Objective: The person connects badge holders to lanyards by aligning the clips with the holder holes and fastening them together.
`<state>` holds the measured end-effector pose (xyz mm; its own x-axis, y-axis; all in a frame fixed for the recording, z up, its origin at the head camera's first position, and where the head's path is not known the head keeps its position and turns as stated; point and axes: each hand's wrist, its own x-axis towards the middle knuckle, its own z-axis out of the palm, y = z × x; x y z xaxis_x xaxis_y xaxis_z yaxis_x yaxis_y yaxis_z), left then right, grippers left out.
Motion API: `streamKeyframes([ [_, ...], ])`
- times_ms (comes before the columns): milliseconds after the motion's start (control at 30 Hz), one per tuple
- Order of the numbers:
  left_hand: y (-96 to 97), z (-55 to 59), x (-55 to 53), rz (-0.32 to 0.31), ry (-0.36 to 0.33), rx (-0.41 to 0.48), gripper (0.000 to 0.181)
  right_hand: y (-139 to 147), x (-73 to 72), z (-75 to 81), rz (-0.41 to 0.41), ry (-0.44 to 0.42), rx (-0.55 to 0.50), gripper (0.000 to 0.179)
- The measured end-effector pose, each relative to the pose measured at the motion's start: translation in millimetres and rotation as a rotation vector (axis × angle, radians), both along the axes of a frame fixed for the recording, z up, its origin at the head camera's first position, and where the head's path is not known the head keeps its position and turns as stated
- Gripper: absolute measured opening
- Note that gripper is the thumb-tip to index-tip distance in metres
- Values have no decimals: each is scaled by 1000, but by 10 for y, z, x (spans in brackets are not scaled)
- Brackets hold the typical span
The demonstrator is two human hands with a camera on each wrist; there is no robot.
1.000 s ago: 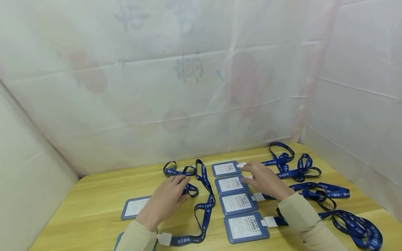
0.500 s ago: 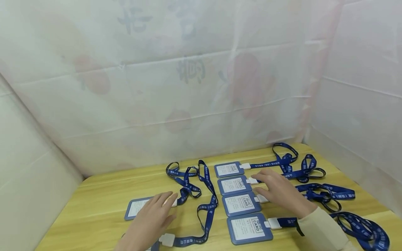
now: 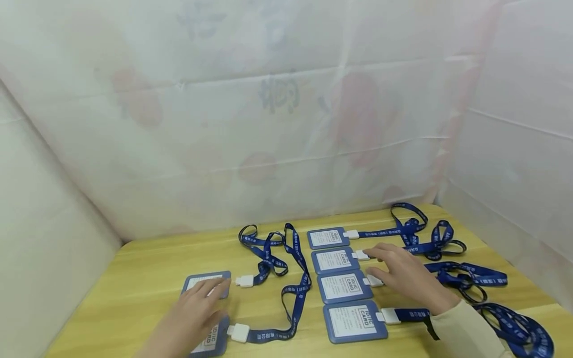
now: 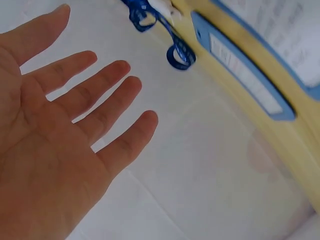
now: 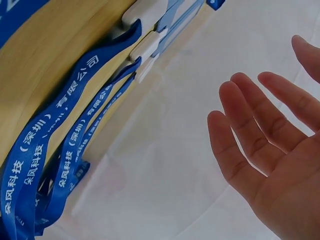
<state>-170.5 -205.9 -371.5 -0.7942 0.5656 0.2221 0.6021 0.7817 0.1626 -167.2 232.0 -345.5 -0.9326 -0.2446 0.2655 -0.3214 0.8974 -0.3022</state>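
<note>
My left hand [image 3: 192, 313] hovers over two blue ID card holders at the left, its fingers spread loosely and gripping nothing. It partly hides the upper holder [image 3: 207, 277] and the lower holder [image 3: 219, 338]. In the left wrist view the left palm [image 4: 55, 130] faces the camera with fingers extended. Over the right-hand column of several card holders, my right hand [image 3: 405, 276] has its fingertips near the white clips of the second holder [image 3: 334, 260] and third holder [image 3: 341, 287]. The right wrist view shows the right hand [image 5: 265, 145] with fingers relaxed and holding nothing.
Dark blue lanyards run right from the right column, ending in a coiled lanyard [image 3: 524, 330] near the table's right edge. Between the columns lies a tangled lanyard [image 3: 268, 258]. White sheeting [image 3: 286, 129] hangs behind the wooden table [image 3: 134, 293] and at both sides.
My left hand has moved left and nearer me, uncovering the upper left holder's white clip. My right hand has drawn back to the right, uncovering the top right holder's clip.
</note>
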Motion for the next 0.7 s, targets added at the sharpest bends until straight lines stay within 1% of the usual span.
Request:
streamKeyframes([
  [67,-32,39,-6,11,2,9,54,-1,10,6,-1,11,-7,37],
  [200,-67,101,-2,79,-82,-12,53,-12,21,34,-6,21,-12,38],
  [300,-98,117,-18,102,-119,-21,53,-86,13,81,3,25,-8,38],
  [467,-166,98,-50,74,-124,-20,54,-323,-15,169,55,62,2,35],
  [500,-174,92,-57,67,-134,-18,55,-371,-23,177,68,72,0,34],
  [633,-202,59,-69,43,-194,-9,54,-555,-49,161,120,100,4,35],
  [700,-204,45,-72,68,-253,-11,54,-652,-56,141,156,106,10,35],
])
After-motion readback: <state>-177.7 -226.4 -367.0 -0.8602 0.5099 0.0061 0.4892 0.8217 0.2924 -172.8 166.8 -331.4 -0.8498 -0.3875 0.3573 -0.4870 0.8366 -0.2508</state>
